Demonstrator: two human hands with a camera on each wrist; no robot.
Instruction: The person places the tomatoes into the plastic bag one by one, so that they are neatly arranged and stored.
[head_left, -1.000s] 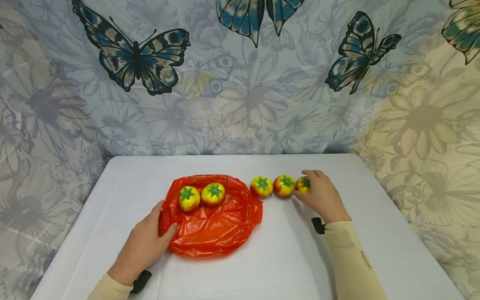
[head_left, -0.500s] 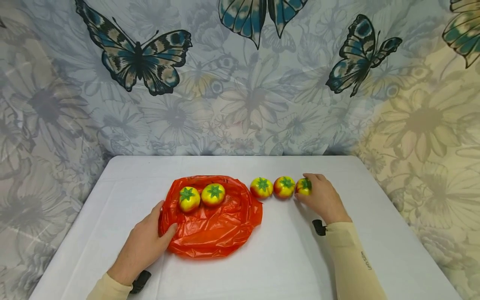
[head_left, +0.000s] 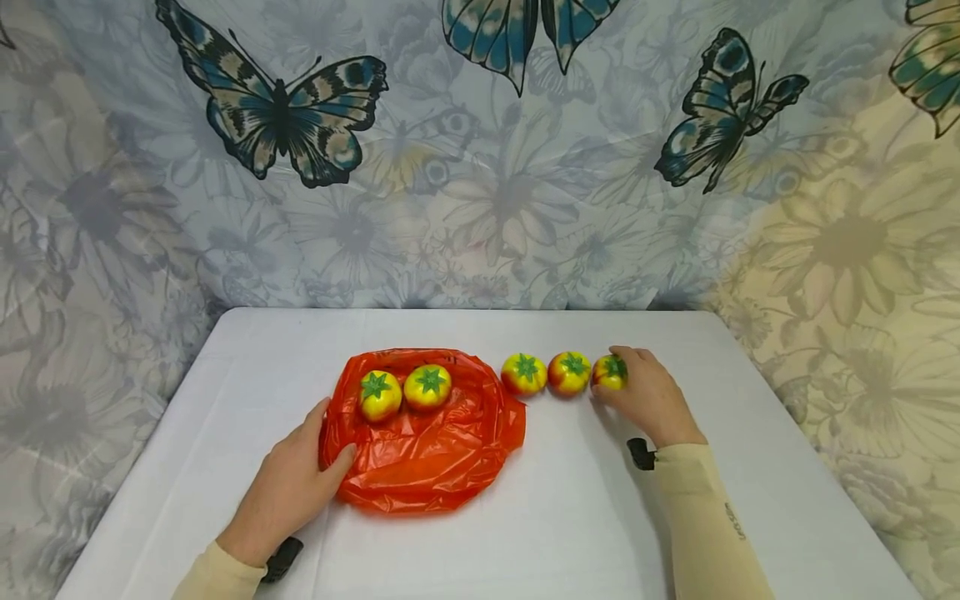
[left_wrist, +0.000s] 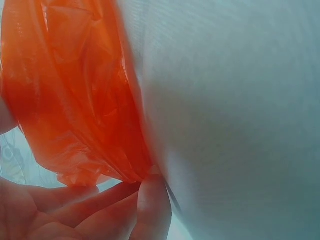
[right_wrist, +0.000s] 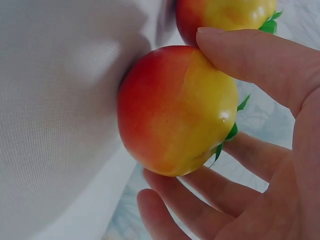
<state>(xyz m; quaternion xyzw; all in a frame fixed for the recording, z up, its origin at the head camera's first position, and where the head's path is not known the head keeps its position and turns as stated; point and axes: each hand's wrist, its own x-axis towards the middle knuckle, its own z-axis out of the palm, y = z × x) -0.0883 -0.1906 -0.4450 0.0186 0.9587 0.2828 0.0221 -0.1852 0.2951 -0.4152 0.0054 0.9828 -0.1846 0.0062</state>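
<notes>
At the lower left of the frame, our left hand [head_left: 288,475] is pinching the edge of the red bag [head_left: 420,475]. The bag is looking thin and crinkly, so we are guessing it slips easily; its bunched edge seems best to hold. Two tomatoes [head_left: 380,396] are sitting on it. Right of center, our right hand [head_left: 648,400] is holding the end tomato [right_wrist: 175,110], thumb on one side, fingers on the other. We are guessing it is light, hard and slippery, best gripped by its round sides, not its leaves. It is resting on the white table [head_left: 570,517], just beside the middle tomato [head_left: 569,374].
</notes>
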